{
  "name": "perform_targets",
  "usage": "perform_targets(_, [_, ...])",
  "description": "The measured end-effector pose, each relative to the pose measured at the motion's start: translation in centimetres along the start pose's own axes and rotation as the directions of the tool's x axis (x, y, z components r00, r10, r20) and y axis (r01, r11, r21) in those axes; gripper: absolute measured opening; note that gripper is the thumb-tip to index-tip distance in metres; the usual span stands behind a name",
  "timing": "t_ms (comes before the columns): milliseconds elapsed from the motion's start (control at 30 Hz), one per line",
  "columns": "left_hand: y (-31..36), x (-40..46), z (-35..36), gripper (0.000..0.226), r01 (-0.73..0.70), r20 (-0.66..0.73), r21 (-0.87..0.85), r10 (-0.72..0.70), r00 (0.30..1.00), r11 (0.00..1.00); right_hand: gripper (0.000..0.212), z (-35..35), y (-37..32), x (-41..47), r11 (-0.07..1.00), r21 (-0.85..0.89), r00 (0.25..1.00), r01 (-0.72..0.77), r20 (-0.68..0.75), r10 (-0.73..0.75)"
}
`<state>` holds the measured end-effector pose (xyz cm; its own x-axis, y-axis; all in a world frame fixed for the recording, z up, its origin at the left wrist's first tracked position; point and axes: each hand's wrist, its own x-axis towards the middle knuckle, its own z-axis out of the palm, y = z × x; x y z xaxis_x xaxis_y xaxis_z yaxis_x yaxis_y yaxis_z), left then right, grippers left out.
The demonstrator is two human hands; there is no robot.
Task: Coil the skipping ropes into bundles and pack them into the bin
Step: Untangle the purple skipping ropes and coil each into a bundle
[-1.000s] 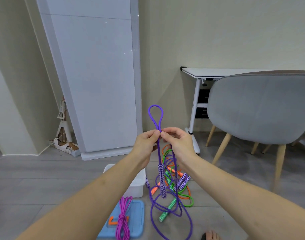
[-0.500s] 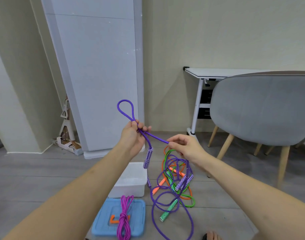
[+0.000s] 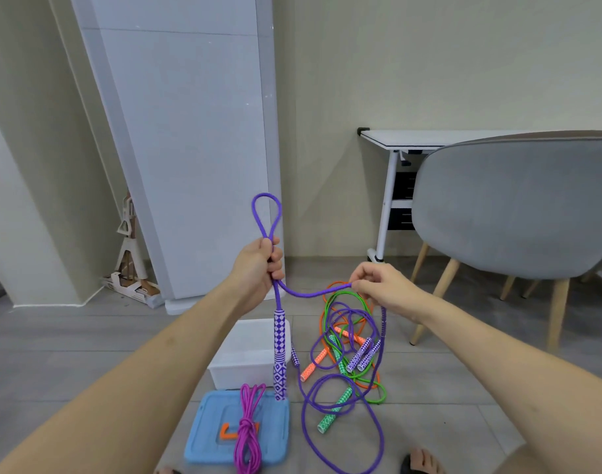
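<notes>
Floor (image 3: 70, 354): hands (image 3: 258, 265) (image 3: 381, 285) wider apart, purple rope (image 3: 310, 293) slack.

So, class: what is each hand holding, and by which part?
Both hold the purple braided skipping rope. The left hand grips its cord just below a loop, one patterned handle hanging beneath. The right hand pinches the cord further along.

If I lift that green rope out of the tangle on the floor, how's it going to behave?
Probably floppy: the green rope lies in loose curves. It's interlaced with the orange rope and the purple rope, so it would likely drag them along. Its patterned green handle looks rigid and would likely dangle and swing.
</notes>
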<state>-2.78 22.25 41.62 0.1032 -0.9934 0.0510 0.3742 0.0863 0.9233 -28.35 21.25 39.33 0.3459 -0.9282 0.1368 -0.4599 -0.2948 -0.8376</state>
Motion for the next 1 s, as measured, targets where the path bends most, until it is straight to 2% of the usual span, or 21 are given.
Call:
perform_targets(200, [-1.3, -0.9, 0.8, 0.024, 0.007, 0.153, 0.204, -0.039, 0.987, 0.979, 0.005, 0.1, -1.5, 0.0, 0.971, -0.075, 0.973, 0.229, -0.012, -0.23])
perform_targets(400, [-1.9, -1.8, 1.7, 0.025, 0.082, 0.237, 0.162, -0.12, 0.964, 0.983, 0.005, 0.7, -2.7, 0.6, 0.942, -0.104, 0.946, 0.32, -0.022, -0.323])
perform_targets(567, [-2.3, -2.1, 2.0, 0.023, 0.104, 0.321, 0.145, -0.146, 0.936, 0.984, 0.009, 0.9, -3.5, 0.9, 0.932, -0.134, 0.937, 0.338, -0.05, -0.347])
perform_targets(767, [-2.5, -2.3, 2.2, 0.033, 0.137, 0.372, 0.165, -0.19, 0.908, 0.977, 0.009, 1.0, -4.0, 0.8, 0.935, -0.115, 0.937, 0.335, -0.06, -0.343])
perform_targets(1000, [-3.0, -2.5, 2.3, 0.024, 0.12, 0.406, 0.229, -0.207, 0.89, 0.966, 0.019, 1.2, -4.2, 0.6, 0.919, -0.134, 0.923, 0.372, -0.056, -0.382])
